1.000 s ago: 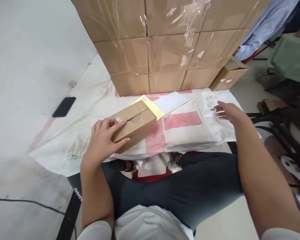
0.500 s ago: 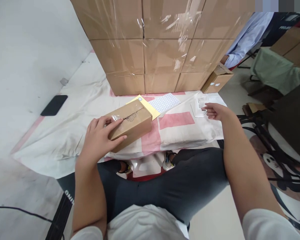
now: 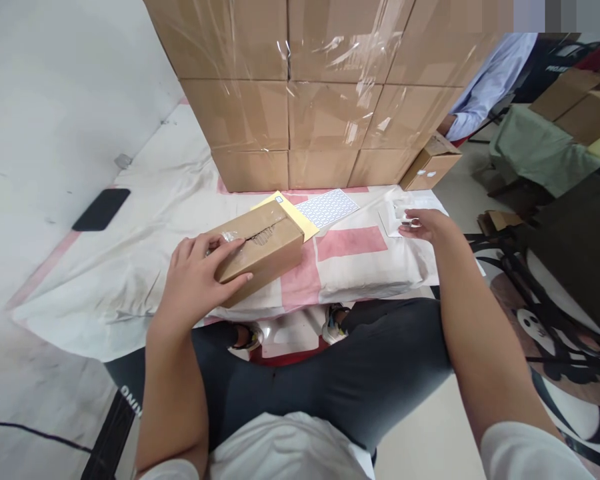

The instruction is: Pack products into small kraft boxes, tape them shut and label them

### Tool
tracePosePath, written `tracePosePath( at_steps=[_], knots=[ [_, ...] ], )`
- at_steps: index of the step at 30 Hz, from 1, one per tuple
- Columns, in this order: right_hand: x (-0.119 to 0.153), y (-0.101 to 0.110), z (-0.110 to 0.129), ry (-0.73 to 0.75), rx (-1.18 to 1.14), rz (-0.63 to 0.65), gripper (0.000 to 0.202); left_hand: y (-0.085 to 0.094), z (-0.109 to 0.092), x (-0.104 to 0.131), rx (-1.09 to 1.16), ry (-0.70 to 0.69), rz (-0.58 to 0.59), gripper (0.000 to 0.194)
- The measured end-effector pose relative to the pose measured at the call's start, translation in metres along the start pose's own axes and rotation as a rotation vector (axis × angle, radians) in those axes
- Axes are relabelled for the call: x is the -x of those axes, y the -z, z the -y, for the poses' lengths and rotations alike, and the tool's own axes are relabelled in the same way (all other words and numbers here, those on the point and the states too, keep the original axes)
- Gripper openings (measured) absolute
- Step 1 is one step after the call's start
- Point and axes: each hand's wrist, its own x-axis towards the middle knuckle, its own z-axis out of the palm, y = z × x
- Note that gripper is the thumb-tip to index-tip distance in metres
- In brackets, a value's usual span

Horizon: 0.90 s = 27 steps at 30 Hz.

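Note:
A brown cardboard box lies at an angle near the table's front edge, with tape and a torn-looking strip along its top seam. My left hand grips its left end, the thumb along the front edge and the fingers over the top. Crumpled clear tape shows by the left fingers. Further right, my right hand has its fingers drawn together over a flat white item. Something small and dark shows at those fingertips, too small to name.
A yellow sheet and a sheet of blue-outlined labels lie behind the box. Taped stacked cartons rise at the back. A smaller carton stands right, near another person's sleeve. A black phone-like slab lies left.
My right hand has shifted slightly left and down over the flat white item. My left hand stays on the box. The whole view has turned a little.

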Motion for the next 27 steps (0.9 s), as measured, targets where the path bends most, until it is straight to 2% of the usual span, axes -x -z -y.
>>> tracePosePath(
  at_steps=[6, 12, 16, 20, 24, 27],
  knots=[
    [0.007, -0.002, -0.004, 0.001, -0.071, 0.005, 0.019, 0.0, 0.001, 0.001, 0.022, -0.009, -0.01, 0.059],
    [0.018, -0.002, -0.011, 0.057, -0.164, 0.004, 0.025, 0.0, 0.001, 0.0, 0.026, -0.006, -0.012, 0.061],
    [0.028, -0.006, -0.018, 0.151, -0.206, -0.043, 0.023, -0.001, 0.001, 0.0, 0.03, 0.006, -0.017, 0.06],
    [0.036, -0.009, -0.023, 0.26, -0.246, -0.006, 0.023, -0.002, 0.003, 0.001, 0.038, 0.004, -0.028, 0.059],
    [0.04, -0.013, -0.028, 0.302, -0.259, -0.016, 0.014, -0.001, 0.003, 0.001, 0.043, -0.003, -0.024, 0.059],
    [0.044, -0.017, -0.035, 0.379, -0.243, -0.011, 0.02, 0.0, 0.001, 0.001, 0.05, -0.001, -0.031, 0.058]
  ],
)
